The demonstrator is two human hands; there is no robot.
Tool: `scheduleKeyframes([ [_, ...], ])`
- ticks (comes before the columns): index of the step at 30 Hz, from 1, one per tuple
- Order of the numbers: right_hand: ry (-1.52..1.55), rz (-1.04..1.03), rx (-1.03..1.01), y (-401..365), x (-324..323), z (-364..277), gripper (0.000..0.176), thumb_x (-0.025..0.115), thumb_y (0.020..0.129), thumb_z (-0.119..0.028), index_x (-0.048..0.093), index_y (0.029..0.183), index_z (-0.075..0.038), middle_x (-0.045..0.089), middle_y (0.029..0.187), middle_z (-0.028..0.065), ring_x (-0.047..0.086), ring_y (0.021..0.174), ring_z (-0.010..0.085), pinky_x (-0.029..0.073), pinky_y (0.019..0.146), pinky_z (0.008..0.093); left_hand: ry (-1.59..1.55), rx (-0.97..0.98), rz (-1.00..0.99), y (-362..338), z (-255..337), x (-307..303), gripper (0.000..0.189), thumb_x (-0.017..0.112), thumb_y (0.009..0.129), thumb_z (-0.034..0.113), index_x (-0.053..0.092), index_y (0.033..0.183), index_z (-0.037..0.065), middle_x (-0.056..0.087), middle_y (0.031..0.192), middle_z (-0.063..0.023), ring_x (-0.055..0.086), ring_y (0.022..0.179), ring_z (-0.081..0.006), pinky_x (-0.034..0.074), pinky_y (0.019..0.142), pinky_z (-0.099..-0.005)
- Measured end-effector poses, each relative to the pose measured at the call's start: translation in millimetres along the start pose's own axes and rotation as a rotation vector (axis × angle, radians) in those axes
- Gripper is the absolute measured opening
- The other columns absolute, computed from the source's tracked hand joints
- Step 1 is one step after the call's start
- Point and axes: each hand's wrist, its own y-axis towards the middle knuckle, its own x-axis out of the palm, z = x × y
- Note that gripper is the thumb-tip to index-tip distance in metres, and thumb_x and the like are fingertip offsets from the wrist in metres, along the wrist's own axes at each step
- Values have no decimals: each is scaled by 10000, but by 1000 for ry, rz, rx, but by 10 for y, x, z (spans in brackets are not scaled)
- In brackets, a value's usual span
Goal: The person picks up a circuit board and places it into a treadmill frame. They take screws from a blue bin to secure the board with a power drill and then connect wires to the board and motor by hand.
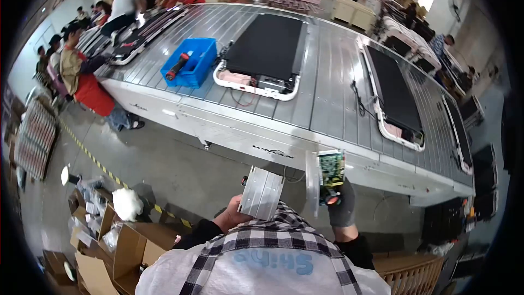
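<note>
My left hand is closed on the lower left edge of a silver metal housing, held in front of my chest. My right hand, in a grey glove, grips a second unit, a green circuit board on a metal plate. Dark parts sit at the lower end of that board. The two units are apart, with a gap between them, both just short of the conveyor's side.
On the grey conveyor stand a blue bin with a red and black tool, and black treadmill-like decks with white frames. Open cardboard boxes lie at lower left. A person in a red apron stands at the left.
</note>
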Motion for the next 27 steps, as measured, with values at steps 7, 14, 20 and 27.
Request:
scheduleKeyframes([
  [7,1389,-4,788,1445,1038,626,421,442,896,-382,519,1203,-104,594,1126,62,594,992,226,495,850,399,-1266,-282,141,730,-74,-1395,415,445,850,230,559,1138,-46,598,1126,-165,569,1054,-306,419,955,-448],
  [14,1804,-154,989,3259,2681,449,476,453,891,-435,489,1246,-120,566,1198,58,560,1080,242,453,940,410,-1548,-25,127,1366,-60,-2924,442,481,826,209,533,1179,-53,583,1164,-180,570,1065,-324,437,943,-452],
  [20,1716,-227,1038,4226,3639,318,492,454,887,-450,484,1249,-118,562,1205,63,549,1095,244,453,935,412,-1144,-93,727,1307,116,-4090,491,526,712,195,559,1132,-57,616,1078,-192,603,978,-336,481,868,-453],
  [27,1469,150,1044,4274,3997,429,510,455,883,-468,479,1252,-117,556,1214,70,536,1113,246,452,930,415,-424,-172,555,3139,1275,-6227,485,537,756,34,453,1234,35,588,1040,-48,574,908,-129,466,804,-250],
])
